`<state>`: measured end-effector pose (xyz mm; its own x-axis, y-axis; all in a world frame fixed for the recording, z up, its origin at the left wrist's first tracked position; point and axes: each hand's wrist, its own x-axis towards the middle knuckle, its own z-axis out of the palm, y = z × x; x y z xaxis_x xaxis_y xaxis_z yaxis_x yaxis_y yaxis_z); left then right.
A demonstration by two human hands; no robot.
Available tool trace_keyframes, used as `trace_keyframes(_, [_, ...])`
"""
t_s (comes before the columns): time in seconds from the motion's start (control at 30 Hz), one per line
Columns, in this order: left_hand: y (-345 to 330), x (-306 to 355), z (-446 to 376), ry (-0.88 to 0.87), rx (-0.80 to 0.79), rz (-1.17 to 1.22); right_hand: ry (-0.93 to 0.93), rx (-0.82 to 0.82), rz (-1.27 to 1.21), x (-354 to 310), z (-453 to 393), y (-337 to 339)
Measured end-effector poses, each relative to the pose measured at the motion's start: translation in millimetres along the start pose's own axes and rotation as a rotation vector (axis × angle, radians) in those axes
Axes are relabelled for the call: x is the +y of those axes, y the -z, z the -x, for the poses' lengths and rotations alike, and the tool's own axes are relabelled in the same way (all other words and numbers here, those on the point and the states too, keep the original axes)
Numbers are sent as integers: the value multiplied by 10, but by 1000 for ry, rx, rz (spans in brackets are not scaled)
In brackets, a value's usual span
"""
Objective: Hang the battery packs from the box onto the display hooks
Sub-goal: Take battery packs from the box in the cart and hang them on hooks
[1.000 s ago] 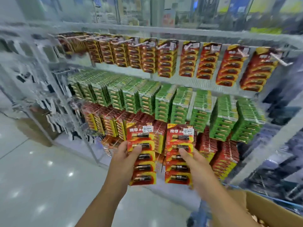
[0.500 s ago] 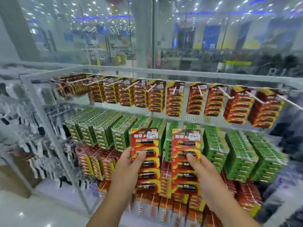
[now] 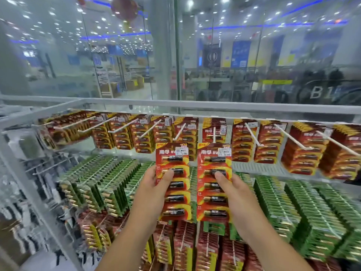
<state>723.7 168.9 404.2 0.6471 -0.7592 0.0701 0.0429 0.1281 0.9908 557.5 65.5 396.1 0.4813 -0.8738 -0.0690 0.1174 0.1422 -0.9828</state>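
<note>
My left hand (image 3: 151, 189) grips a red battery pack (image 3: 172, 194) upright, thumb across its front. My right hand (image 3: 234, 192) grips a second red battery pack (image 3: 214, 200) the same way, right beside the first. Both packs are raised in front of the display, their tops just under the top row of white display hooks (image 3: 178, 132), which carry matching red packs (image 3: 214, 132). The packs I hold do not touch a hook. The box is out of view.
A middle row of green battery packs (image 3: 293, 208) and a lower row of red packs (image 3: 183, 243) hang behind and below my hands. The white rack frame (image 3: 175, 106) runs along the top, and a glass wall (image 3: 254, 55) stands behind.
Both hands have lifted the two packs from the lower rows up toward the top row of hooks. My head has tilted up, so the box has left the view.
</note>
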Motion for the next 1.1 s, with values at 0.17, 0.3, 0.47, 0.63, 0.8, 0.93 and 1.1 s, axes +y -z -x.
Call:
trace_keyframes(0.17, [80, -54, -347, -20, -48, -27, 12, 76, -26, -39, -92, -185])
trace_keyframes(0.3, [135, -79, -507, -42, -95, -14, 21, 120, -45, 16, -169, -194])
trace_keyframes(0.47, [140, -88, -631, 46, -157, 42, -9, 168, -36, 19, -213, -203])
trace_keyframes(0.63, [84, -99, -768, 82, -179, 55, 9, 213, 15, 171, -343, -173])
trace_keyframes(0.8, [-10, -112, -1063, 89, -179, 15, 3, 220, 10, 66, -606, -239])
trace_keyframes(0.93, [-106, -201, -1475, 72, -143, -56, 37, 326, 43, 49, -1052, -224])
trace_keyframes(1.1, [-252, -246, -1908, -5, -89, -162, 76, 419, 117, 127, -1536, -81])
